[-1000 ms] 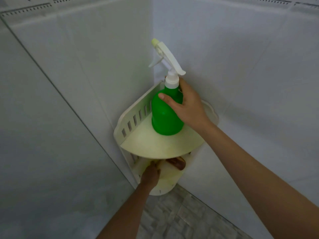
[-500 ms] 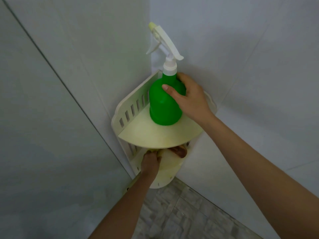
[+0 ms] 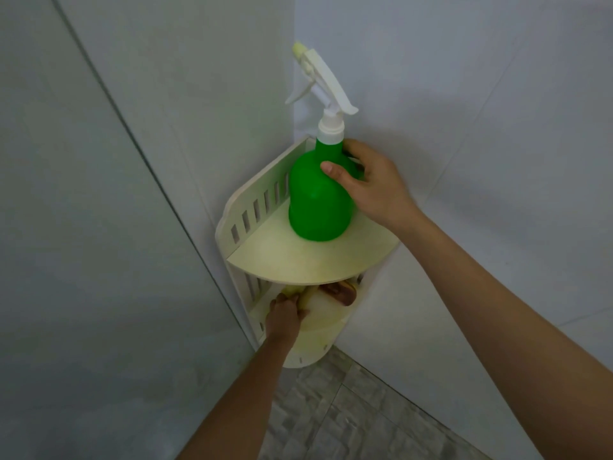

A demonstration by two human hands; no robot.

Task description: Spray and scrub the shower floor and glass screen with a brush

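- The green spray bottle (image 3: 318,200) stands upright at the centre of the frame, on the upper tier of a cream corner shelf (image 3: 298,263). Its white trigger head (image 3: 321,81) points toward the upper left.
- The right hand (image 3: 374,190) wraps the bottle's shoulder just below the neck, with the thumb across the front and the fingers curled behind.
- Compared with a second ago that hold looks the same, and the bottle's base still sits on the tier, so it has been gripped but not lifted.
- The left hand (image 3: 285,315), which was reaching into the lower tier (image 3: 318,330), now has its fingers curled around a yellowish handle (image 3: 292,290) there. This is probably the brush, though its head is hidden under the upper tier.
- I judge both tools to be in hand and the task to be at its very start, with nothing sprayed or scrubbed yet.
- A brown object (image 3: 341,292) lies just beside the handle on the lower tier, and I cannot tell what it is.
- The upper tier overhangs the left hand, so the handle probably has to come out forwards rather than upwards.
- The grey stone-pattern shower floor (image 3: 348,410) shows at the lower centre.
- White tiled wall (image 3: 464,94) fills the right of the frame.
- A pale panel (image 3: 83,260) at the left may be the glass screen.
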